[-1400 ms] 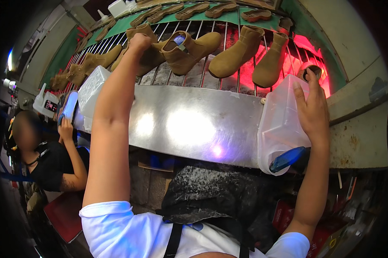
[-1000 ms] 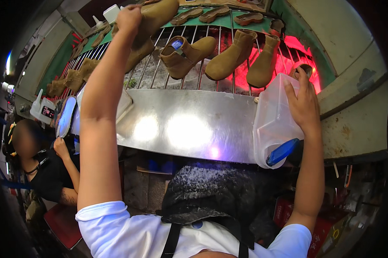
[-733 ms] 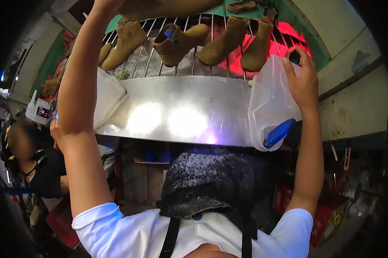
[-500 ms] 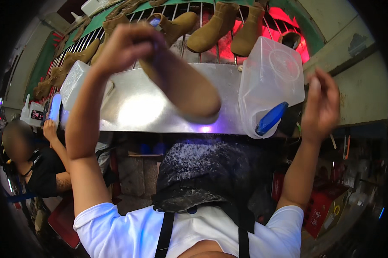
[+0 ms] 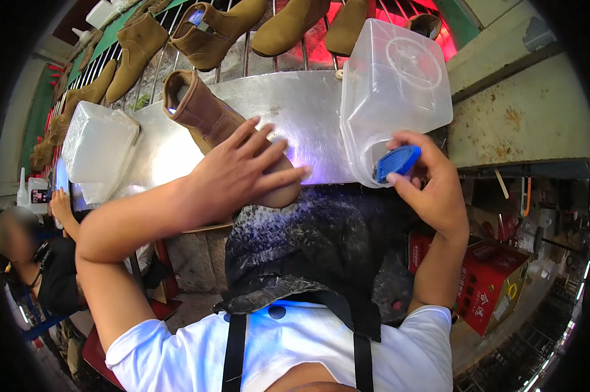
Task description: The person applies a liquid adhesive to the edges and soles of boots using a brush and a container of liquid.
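A brown ankle boot (image 5: 207,117) lies aslant on the metal worktop (image 5: 321,111), its opening toward the rack and its toe toward me. My left hand (image 5: 239,166) rests over the boot's front with its fingers spread; the thumb is out of sight. Between the fingers and thumb of my right hand (image 5: 432,186) is a blue oval brush (image 5: 399,162) with a ribbed top and a dark edge. It sits at the mouth of a clear plastic container (image 5: 399,91) lying on its side.
Several brown boots (image 5: 288,26) stand on a metal-barred rack behind the worktop, with red light below. Another clear container (image 5: 99,150) is at the left. Beyond it a person (image 5: 53,268) reaches toward the bench. A red box (image 5: 491,287) stands low at the right.
The boot has come down from mid-air onto the worktop, and my left hand has shifted from its upper part to its front. My right hand has moved left and taken hold of the blue brush.
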Demonstrator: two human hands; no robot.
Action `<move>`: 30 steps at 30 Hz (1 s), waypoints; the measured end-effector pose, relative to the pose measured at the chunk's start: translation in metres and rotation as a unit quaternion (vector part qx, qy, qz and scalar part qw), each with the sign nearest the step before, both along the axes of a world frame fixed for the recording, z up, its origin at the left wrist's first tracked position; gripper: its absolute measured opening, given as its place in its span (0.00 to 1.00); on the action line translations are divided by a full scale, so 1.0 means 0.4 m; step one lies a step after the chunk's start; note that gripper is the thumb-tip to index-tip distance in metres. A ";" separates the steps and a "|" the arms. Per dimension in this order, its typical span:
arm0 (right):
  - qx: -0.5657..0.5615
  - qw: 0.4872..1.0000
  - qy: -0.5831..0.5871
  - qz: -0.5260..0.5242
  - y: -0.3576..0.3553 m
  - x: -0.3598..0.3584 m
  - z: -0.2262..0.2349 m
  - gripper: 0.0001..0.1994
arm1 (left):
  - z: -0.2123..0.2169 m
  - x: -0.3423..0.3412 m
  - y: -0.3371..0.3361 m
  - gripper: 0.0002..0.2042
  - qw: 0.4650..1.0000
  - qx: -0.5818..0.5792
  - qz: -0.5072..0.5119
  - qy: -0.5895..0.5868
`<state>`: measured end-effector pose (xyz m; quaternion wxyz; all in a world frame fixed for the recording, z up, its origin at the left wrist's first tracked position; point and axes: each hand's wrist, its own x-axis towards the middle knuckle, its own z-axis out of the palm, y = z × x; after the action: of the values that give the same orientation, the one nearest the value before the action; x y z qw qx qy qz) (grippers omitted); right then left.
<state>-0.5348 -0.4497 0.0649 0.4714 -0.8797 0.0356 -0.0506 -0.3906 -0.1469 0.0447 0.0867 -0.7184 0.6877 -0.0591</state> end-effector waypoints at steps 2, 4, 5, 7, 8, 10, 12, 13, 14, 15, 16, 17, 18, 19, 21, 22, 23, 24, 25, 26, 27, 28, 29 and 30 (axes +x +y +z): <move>-0.058 0.997 0.024 0.033 0.009 -0.010 0.014 0.22 | -0.034 0.039 -0.015 0.47 0.999 0.041 0.011 0.021; -0.056 0.998 -0.001 0.011 0.002 -0.025 -0.001 0.21 | 0.003 0.067 -0.036 0.53 0.994 0.078 0.015 0.076; -0.054 0.998 -0.015 0.001 0.000 -0.028 -0.013 0.21 | 0.002 0.079 -0.032 0.54 0.998 0.028 0.010 0.062; -0.002 0.995 -0.035 -0.093 -0.005 -0.039 -0.038 0.15 | 0.052 0.087 -0.031 0.57 0.988 -0.045 0.093 0.114; 0.067 0.987 -0.018 -0.147 -0.006 -0.050 -0.046 0.13 | 0.070 0.093 -0.025 0.56 0.976 -0.137 0.106 0.130; 0.161 0.961 -0.037 -0.223 0.008 -0.045 -0.056 0.10 | 0.096 0.101 0.007 0.52 0.920 -0.294 0.145 0.214; 0.179 0.950 -0.069 -0.248 0.018 -0.044 -0.079 0.10 | 0.095 0.100 0.030 0.48 0.808 -0.438 0.139 0.369; 0.185 0.944 -0.085 -0.261 0.023 -0.045 -0.092 0.10 | 0.087 0.095 0.030 0.48 0.778 -0.450 0.148 0.413; 0.176 0.943 -0.104 -0.262 0.029 -0.045 -0.102 0.09 | 0.082 0.091 0.028 0.48 0.747 -0.461 0.153 0.455; 0.143 0.952 -0.101 -0.252 0.034 -0.042 -0.109 0.08 | 0.029 0.080 0.037 0.49 0.724 -0.498 0.149 0.454; 0.109 0.958 -0.099 -0.247 0.036 -0.042 -0.119 0.08 | -0.021 0.074 0.032 0.50 0.701 -0.530 0.140 0.455; 0.076 0.963 -0.097 -0.241 0.040 -0.041 -0.125 0.08 | -0.048 0.078 0.033 0.51 0.689 -0.545 0.128 0.460; 0.110 0.962 -0.078 -0.237 0.049 -0.045 -0.124 0.08 | -0.065 0.078 0.029 0.51 0.679 -0.556 0.116 0.466; 0.141 0.958 -0.056 -0.242 0.047 -0.046 -0.115 0.08 | -0.074 0.081 0.026 0.52 0.679 -0.549 0.101 0.477; 0.202 0.946 -0.015 -0.253 0.041 -0.043 -0.098 0.08 | -0.067 0.077 0.040 0.51 0.755 -0.455 0.130 0.453; 0.219 0.943 -0.029 -0.249 0.030 -0.044 -0.102 0.09 | -0.063 0.080 0.051 0.51 0.789 -0.405 0.142 0.439; 0.210 0.950 -0.029 -0.228 0.027 -0.041 -0.106 0.10 | -0.072 0.088 0.068 0.51 0.804 -0.377 0.157 0.432; 0.202 0.957 -0.030 -0.206 0.025 -0.035 -0.113 0.10 | -0.076 0.094 0.080 0.52 0.819 -0.349 0.172 0.422; 0.194 0.963 -0.031 -0.183 0.023 -0.029 -0.118 0.11 | -0.079 0.096 0.087 0.53 0.832 -0.320 0.188 0.412; 0.134 0.983 -0.033 -0.119 0.009 -0.025 -0.110 0.12 | -0.087 0.083 0.086 0.50 0.792 -0.334 0.258 0.441; 0.087 0.993 -0.029 -0.078 -0.008 -0.022 -0.098 0.12 | -0.095 0.084 0.089 0.49 0.800 -0.346 0.247 0.424; 0.039 0.998 -0.026 -0.035 -0.030 -0.018 -0.087 0.12 | -0.111 0.086 0.092 0.48 0.807 -0.358 0.237 0.406; -0.008 1.000 -0.023 0.009 -0.050 -0.013 -0.079 0.12 | -0.120 0.087 0.094 0.48 0.813 -0.370 0.226 0.388; -0.006 0.999 -0.019 0.026 -0.065 -0.011 -0.076 0.13 | -0.118 0.084 0.092 0.47 0.810 -0.365 0.226 0.399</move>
<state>-0.5391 -0.4758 0.0344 0.4683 -0.8819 0.0036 -0.0552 -0.3572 -0.1103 -0.0024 -0.4531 -0.7927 0.4078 0.0075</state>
